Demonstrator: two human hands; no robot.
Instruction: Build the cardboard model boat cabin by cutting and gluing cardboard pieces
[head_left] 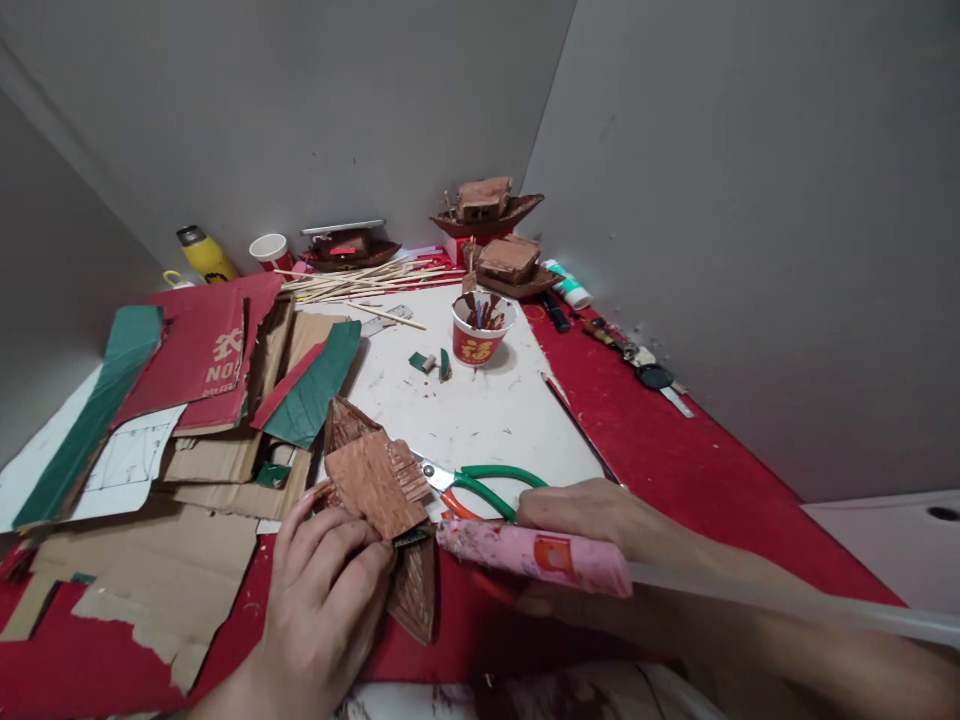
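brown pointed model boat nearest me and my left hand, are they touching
Touching. The head view shows the left hand with its fingers curled against the side of the boat, with no gap between.

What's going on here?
Someone is working on a small brown boat at a table. Their left hand steadies it by the cabin, while the right hand holds a pink glue gun with its tip close to the boat. Scissors lie just beyond. Cut cardboard is piled at the left, and three similar boats sit at the back.
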